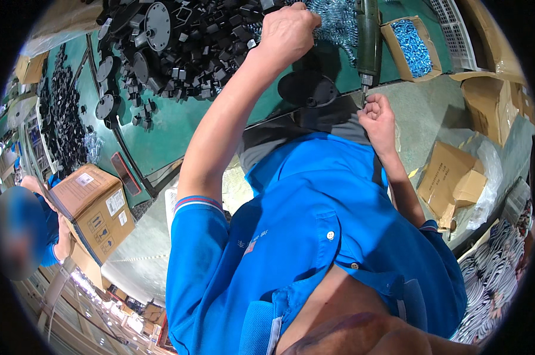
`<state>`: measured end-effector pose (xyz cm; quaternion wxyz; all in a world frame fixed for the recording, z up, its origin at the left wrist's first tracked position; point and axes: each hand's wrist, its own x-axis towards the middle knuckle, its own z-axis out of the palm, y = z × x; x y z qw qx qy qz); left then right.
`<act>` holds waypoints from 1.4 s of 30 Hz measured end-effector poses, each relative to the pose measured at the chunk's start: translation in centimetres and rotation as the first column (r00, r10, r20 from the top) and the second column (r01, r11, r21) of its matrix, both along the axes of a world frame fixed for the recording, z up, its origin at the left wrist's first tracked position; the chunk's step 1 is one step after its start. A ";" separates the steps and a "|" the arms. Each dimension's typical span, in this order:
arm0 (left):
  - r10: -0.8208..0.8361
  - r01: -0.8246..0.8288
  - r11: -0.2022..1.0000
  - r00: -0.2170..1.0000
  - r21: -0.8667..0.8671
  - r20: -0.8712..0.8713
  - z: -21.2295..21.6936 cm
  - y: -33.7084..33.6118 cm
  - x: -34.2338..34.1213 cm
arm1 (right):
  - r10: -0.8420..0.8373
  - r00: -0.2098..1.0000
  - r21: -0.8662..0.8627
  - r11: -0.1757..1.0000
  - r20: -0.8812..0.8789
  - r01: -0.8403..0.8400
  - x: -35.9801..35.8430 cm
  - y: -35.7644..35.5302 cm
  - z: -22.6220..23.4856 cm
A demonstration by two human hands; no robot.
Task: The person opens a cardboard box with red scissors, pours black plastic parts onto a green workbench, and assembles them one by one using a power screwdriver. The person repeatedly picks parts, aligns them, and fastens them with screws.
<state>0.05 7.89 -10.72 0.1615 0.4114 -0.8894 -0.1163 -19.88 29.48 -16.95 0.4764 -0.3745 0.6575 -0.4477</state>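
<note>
My left hand [287,34] is closed over the right side of a heap of small black blocky parts [202,59], beside a pile of shiny metal pieces [337,23] that look like springs or screws. What its fingers hold, if anything, is hidden. My right hand [378,121] is pinched just below the metal bit of a dark green power screwdriver [368,41], which points down toward me. Whatever sits between those fingertips is too small to name. A black round flat part [308,89] lies at the table's near edge, between my hands, above my lap.
An open carton of small blue-silver pieces [411,48] stands right of the screwdriver. Larger black discs [157,26] rest among the parts on the green table [161,133]. Cardboard boxes [448,180] are on the right. At left, another person handles a carton [96,213].
</note>
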 end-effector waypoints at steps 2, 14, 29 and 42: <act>0.004 -0.003 0.999 1.000 0.043 -0.028 -0.3 -0.1 0.2 | -0.006 1.000 0.009 1.000 0.014 0.006 0.4 -0.2 0.2; 0.256 0.027 0.784 0.896 0.620 -0.363 2.7 3.7 4.7 | -0.151 0.925 0.004 0.987 0.348 0.160 1.0 0.7 0.5; 0.440 -0.172 0.753 0.850 0.635 -0.291 1.6 7.6 3.9 | -0.278 0.888 -0.023 0.951 0.365 0.307 2.8 1.1 0.2; 0.683 0.103 0.555 0.510 0.826 -0.522 1.8 12.5 5.5 | -0.320 0.782 0.120 0.945 0.535 0.305 2.3 1.7 0.6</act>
